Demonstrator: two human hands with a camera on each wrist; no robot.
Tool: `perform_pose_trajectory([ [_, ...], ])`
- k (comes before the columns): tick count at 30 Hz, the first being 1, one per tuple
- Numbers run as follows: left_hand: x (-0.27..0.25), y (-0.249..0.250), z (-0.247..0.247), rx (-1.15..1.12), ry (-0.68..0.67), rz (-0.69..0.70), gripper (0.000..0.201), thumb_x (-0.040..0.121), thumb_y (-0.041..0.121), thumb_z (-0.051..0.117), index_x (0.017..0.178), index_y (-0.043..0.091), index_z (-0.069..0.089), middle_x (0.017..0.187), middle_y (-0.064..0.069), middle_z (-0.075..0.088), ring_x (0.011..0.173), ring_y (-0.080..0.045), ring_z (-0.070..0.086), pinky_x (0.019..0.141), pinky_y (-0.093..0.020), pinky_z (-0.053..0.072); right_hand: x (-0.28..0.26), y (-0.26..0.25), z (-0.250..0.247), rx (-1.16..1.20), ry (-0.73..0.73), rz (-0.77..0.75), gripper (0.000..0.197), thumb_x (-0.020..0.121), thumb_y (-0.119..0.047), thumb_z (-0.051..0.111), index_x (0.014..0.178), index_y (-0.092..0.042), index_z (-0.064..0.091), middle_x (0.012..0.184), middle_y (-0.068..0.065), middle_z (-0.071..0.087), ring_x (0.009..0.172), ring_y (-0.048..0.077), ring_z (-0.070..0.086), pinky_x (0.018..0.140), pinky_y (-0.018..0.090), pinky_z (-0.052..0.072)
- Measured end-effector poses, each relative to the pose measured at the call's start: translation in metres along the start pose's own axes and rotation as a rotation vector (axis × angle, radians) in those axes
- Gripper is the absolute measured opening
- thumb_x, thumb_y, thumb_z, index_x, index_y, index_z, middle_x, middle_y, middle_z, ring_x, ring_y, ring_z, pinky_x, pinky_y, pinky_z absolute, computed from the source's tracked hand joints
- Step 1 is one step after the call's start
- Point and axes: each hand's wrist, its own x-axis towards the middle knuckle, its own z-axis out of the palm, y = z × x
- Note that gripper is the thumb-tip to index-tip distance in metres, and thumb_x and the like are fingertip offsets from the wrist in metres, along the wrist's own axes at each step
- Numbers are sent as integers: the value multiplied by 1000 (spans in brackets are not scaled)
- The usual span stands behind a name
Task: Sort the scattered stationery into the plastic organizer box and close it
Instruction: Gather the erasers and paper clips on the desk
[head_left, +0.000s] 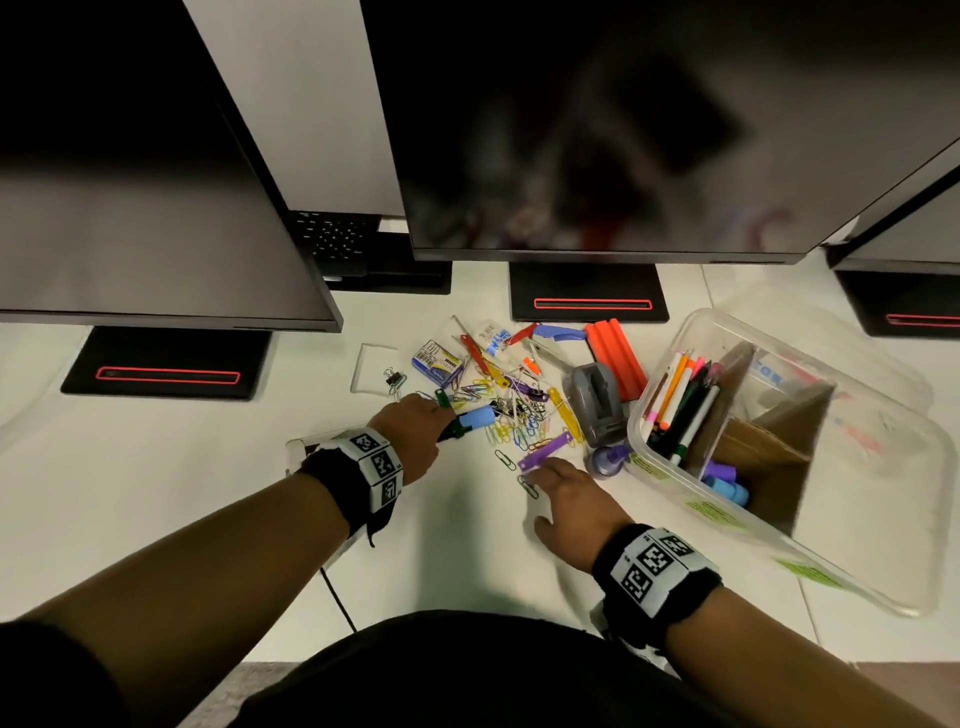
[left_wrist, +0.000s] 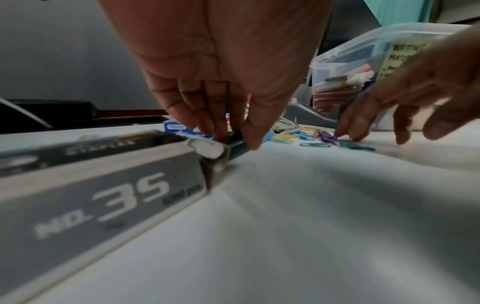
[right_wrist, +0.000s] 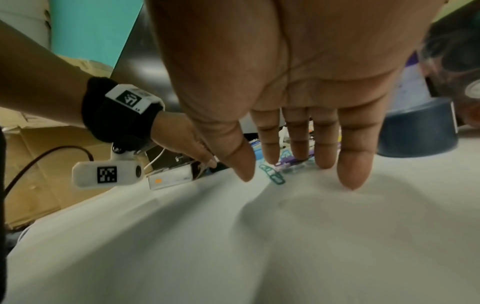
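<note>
At the near edge of the paper-clip pile (head_left: 511, 415) on the white table (head_left: 467, 545), the left hand (head_left: 415, 431) has its fingers drawn together, pinching a dark green clip-like piece (head_left: 453, 429) that lies just beside a light blue one (head_left: 477, 417). The right hand (head_left: 566, 499) is spread flat, fingers straight, with its fingertips (right_wrist: 323, 162) at a purple strip (head_left: 545, 453) and a loose green paper clip (right_wrist: 272, 174) just beside the thumb. The plastic organizer box (head_left: 670, 467) stands open to the right, markers (head_left: 680, 405) upright in one compartment and highlighters (head_left: 724, 480) in another; its lid is not clearly made out. Most of the stationery looks unsorted, so the job seems at an early stage. The chief risk is probably scatter: sweeping with a flat palm could push light clips off the near table edge, or tangle them with the longer coloured fasteners. The left hand's pinch is narrow, and the small green piece may slip if lifted fast. The staple box (left_wrist: 98, 185) close under the left wrist could be nudged toward the edge. The grey hole punch (head_left: 597, 405) and glue bottle (head_left: 605, 460) stand between pile and box, and a low carry might knock them.
</note>
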Motion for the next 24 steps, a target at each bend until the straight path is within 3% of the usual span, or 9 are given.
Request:
perform_pose_trajectory([
  [3,-2,11,0,47,-7,17,50,89,30,53,135,18,36,126,-11,53,118,-29,50,95,-39,43,-6,3,-3,42,25,-9,50,84,-17,55,133,-16,47,138,4,43,127,23,45,102,27,39],
  [6,-4,20,2,36,-5,44,48,90,24,51,134,16,35,122,-10,57,114,-28,53,92,-38,44,-11,10,-5,15,13,-26,41,86,-16,53,127,-13,53,130,6,49,120,22,50,99,26,39],
  [10,-10,25,-1,-215,-68,-15,60,80,25,58,133,20,32,113,-7,62,104,-28,60,82,-34,47,-12,16,-8,41,8,-13,39,87,-17,53,126,-16,53,132,3,48,120,19,51,100,24,38],
  [13,-11,28,-5,-325,-129,-31,53,78,28,58,126,20,36,107,-7,64,96,-28,61,76,-30,45,-11,15,-8,50,11,-22,37,87,-17,52,124,-16,54,131,2,49,119,19,52,99,23,39],
  [20,-13,27,-7,-500,-74,-33,48,95,15,43,140,22,30,120,-15,61,106,-33,59,86,-34,45,-3,6,-9,61,36,-65,40,86,-17,54,126,-17,53,134,1,45,121,17,50,100,22,37],
  [22,-13,24,-13,-584,-58,-21,51,94,13,44,141,23,28,118,-13,62,101,-31,60,88,-36,47,-1,2,-13,104,80,-79,44,86,-19,56,130,-18,50,137,1,43,120,17,51,101,21,36],
  [24,-13,20,-20,-716,-42,30,44,92,9,48,135,19,38,110,-10,65,87,-23,62,87,-36,49,0,-5,-20,163,160,-84,44,88,-21,57,131,-17,49,135,2,45,110,19,56,94,18,36],
])
